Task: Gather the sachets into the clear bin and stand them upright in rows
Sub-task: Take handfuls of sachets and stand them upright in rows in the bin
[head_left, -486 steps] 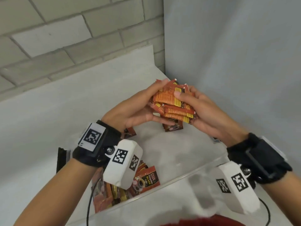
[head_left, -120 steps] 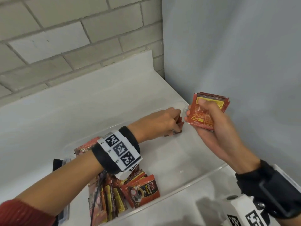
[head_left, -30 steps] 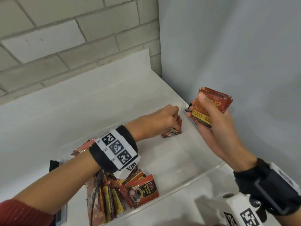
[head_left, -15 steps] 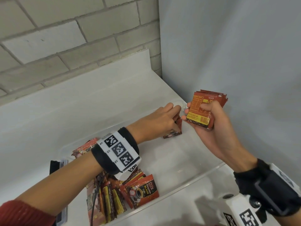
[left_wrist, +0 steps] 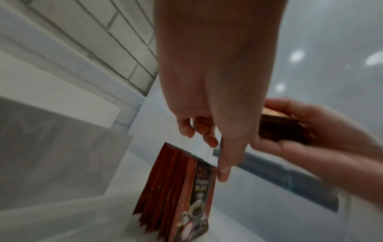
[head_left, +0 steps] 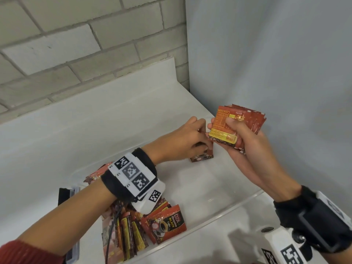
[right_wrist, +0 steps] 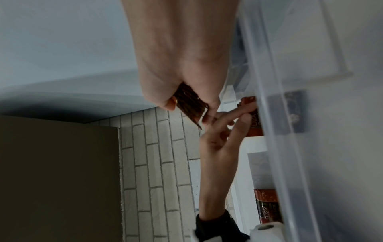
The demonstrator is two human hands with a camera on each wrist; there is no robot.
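The clear bin [head_left: 224, 210] sits on a white counter in the corner. A short row of red sachets [head_left: 202, 157] stands upright at its far right end. My left hand [head_left: 200, 131] hovers on top of that row; in the left wrist view its thumb [left_wrist: 223, 170] touches the top edge of the front sachet of the upright row [left_wrist: 186, 196], fingers loose. My right hand [head_left: 222, 129] grips a stack of sachets [head_left: 245, 121] just right of the left hand, above the bin's end. A loose pile of sachets [head_left: 152, 231] lies at the near left end.
A brick wall [head_left: 76, 54] runs behind the counter and a plain grey wall [head_left: 266, 63] closes the right side, close to the bin. A black latch piece [head_left: 63, 197] is at the bin's left end. The bin floor [head_left: 190, 187] between row and pile is bare.
My right hand has brought its stack down and left, closer to my left hand. The left hand has stayed on the upright row, shifting its fingers slightly.
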